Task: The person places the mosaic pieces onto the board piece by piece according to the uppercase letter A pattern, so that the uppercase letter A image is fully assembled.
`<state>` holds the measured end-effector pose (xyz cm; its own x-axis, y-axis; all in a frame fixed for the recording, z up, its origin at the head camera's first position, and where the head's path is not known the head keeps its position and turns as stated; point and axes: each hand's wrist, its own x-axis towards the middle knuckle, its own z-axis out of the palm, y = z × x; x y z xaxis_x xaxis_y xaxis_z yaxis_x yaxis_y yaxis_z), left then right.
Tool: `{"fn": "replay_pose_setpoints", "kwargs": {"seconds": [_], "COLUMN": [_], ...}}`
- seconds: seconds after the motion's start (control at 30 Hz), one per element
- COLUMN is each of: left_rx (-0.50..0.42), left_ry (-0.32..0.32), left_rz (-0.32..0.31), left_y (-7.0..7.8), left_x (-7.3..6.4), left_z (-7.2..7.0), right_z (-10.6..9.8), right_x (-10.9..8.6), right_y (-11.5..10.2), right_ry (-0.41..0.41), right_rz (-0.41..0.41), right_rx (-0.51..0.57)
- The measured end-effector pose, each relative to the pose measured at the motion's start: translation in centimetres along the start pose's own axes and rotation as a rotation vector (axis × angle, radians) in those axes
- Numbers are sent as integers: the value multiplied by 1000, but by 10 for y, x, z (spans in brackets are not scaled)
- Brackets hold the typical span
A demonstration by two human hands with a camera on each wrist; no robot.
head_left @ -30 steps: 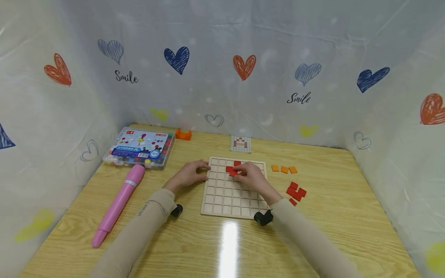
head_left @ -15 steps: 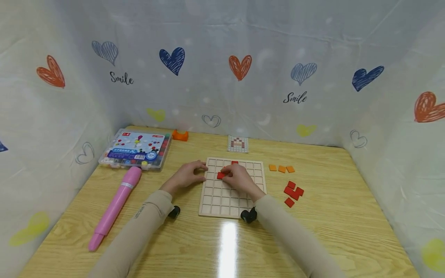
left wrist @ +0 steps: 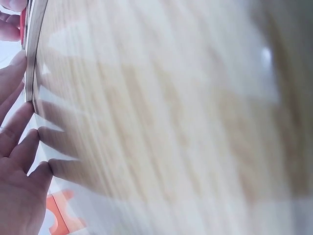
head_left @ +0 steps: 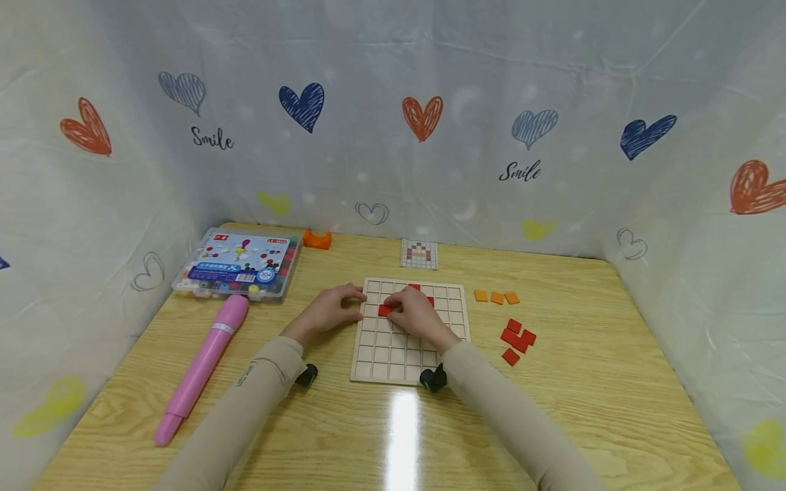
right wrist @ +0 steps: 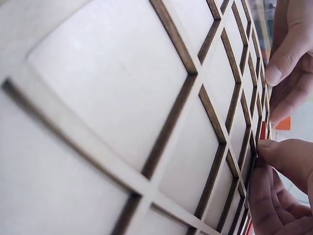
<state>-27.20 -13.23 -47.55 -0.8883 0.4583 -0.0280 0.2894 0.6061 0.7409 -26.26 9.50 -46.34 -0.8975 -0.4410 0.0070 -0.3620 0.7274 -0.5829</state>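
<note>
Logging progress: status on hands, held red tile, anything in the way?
Left hand touches left edge of wooden grid board. Right hand pinches red tile, board's upper left. No obstruction visible; orange tiles off-board, right.

Bright light, white glare streak on the tabletop, left wrist view pale and blurred; both wrist views bowed

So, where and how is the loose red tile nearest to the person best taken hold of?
Probably pinch the red tile by opposite edges, from above and its near side: it lies flat on the table, and other loose red tiles lie beyond it.
</note>
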Motion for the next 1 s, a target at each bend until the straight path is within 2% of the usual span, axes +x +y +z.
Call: {"fn": "replay_pose_setpoints", "kwargs": {"seconds": [0.37, 0.57, 0.7, 0.83, 1.0], "left_rx": [18, 16, 18, 11, 10], "left_ry": [4, 3, 3, 2, 2], "left_rz": [-1, 2, 6, -2, -13], "left_y": [1, 1, 1, 0, -2], "left_x": [0, 1, 0, 0, 0], "left_z": [0, 1, 1, 1, 1], "right_z": [2, -1, -6, -13, -25], "right_x": [2, -5, -23, -48, -86], "right_y": [0, 1, 5, 14, 28], "right_ry": [14, 17, 52, 111, 183], "right_rz": [-12, 1, 40, 91, 118], "right_rx": [-17, 28, 114, 200, 229]}}
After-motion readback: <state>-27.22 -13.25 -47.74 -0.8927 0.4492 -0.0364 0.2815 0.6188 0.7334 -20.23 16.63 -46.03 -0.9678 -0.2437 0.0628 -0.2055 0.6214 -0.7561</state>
